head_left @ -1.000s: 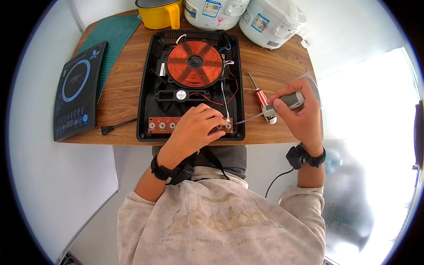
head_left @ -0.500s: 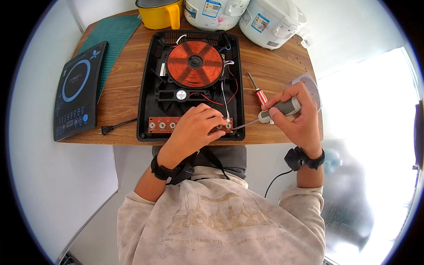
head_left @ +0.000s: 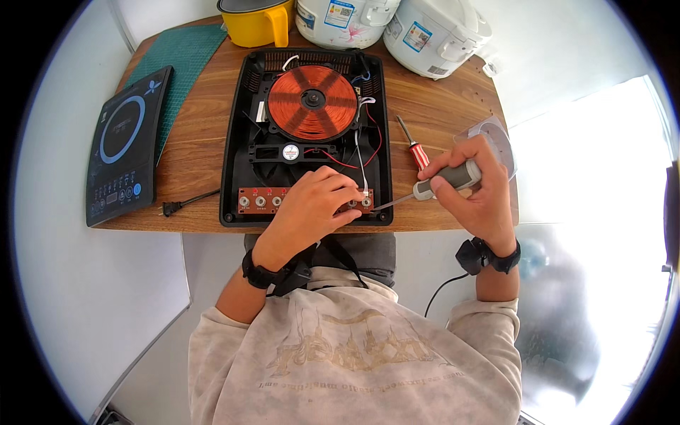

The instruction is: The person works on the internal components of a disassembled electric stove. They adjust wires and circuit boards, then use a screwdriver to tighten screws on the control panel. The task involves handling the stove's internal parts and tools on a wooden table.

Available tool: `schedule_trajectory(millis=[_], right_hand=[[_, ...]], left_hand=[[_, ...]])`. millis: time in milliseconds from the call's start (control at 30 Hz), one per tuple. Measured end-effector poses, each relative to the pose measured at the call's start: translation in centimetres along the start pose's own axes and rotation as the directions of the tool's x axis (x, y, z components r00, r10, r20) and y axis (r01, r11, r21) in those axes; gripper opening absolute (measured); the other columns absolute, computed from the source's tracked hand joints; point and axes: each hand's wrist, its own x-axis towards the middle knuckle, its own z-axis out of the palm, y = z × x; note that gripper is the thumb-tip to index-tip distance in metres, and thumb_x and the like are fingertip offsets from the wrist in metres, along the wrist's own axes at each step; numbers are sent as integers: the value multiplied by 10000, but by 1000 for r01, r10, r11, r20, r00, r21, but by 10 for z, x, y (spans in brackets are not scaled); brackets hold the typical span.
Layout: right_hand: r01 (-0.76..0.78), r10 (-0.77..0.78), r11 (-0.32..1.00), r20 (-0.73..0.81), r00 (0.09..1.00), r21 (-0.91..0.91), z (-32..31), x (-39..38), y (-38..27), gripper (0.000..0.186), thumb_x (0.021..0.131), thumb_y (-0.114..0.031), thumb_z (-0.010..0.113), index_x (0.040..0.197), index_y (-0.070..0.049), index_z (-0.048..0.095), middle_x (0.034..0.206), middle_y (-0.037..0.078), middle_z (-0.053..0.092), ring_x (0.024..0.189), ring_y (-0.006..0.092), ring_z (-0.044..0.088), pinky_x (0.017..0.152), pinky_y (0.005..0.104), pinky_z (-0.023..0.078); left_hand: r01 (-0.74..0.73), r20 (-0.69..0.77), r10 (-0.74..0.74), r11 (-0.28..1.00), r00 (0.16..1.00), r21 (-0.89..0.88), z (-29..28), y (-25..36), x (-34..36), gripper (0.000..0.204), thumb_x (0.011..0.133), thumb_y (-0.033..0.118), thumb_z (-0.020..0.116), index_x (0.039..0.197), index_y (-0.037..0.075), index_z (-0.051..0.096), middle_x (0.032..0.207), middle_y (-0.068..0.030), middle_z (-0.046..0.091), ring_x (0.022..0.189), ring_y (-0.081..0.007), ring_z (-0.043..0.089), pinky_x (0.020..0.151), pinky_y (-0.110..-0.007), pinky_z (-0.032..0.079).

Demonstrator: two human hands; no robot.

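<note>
A black induction cooker base [head_left: 236, 142] lies uncovered on the table, with a round copper coil [head_left: 313, 103] inside. Along its near side sits a reddish-brown circuit board [head_left: 253, 200] with round buttons. My left hand [head_left: 312, 205] is bent over the board's right half, thumb and fingertips closing on it beside a white wire connector [head_left: 366, 193]; the hand hides the board's middle. In my right hand [head_left: 485, 202] is a screwdriver [head_left: 425, 190] with a grey-and-white handle. Its shaft points left, the tip at the board's right end.
A red-and-white screwdriver [head_left: 418, 152] lies right of the base, near a clear plastic container [head_left: 503, 145]. At left, a black glass cooktop panel [head_left: 120, 145] rests partly on a green cutting mat [head_left: 191, 57]. A yellow pot [head_left: 255, 27] and two white rice cookers [head_left: 432, 35] stand behind.
My right hand and the screwdriver have shifted very slightly left. My left hand stays in place on the board.
</note>
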Motion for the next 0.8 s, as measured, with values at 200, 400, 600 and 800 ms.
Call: schedule_trajectory(millis=[200,400,600,800], right_hand=[[-5,5,1000,3,1000,-23,0,0,-2,243,855,-17,741,998,-55,547,901,50,771,886,181,742,995,363,542],[3,-3,1000,-11,1000,-25,-1,-1,-5,243,853,-15,738,997,-57,547,904,49,772,882,179,740,989,361,545],[37,-37,999,0,999,-1,-1,-1,-5,260,850,-4,726,1008,-62,528,906,55,773,841,156,730,993,358,543],[34,-34,999,14,999,8,1,-1,-5,262,846,-5,721,1010,-64,525,897,50,773,829,148,723,1007,360,537]], left_hand=[[0,1,0,1000,1000,2,-1,2,0,254,826,217,837,1046,121,754,1118,29,713,1060,-214,613,953,-364,507],[1,1,-1,1000,1000,6,-3,4,-1,256,826,220,835,1051,126,759,1118,29,715,1074,-210,612,959,-364,508],[6,7,-6,1000,1000,14,-4,3,-1,254,828,224,834,1051,127,759,1117,33,716,1081,-208,608,960,-363,509],[5,0,-5,1000,1000,-9,-5,3,-1,251,829,222,833,1047,125,758,1119,34,715,1070,-207,610,959,-362,509]])
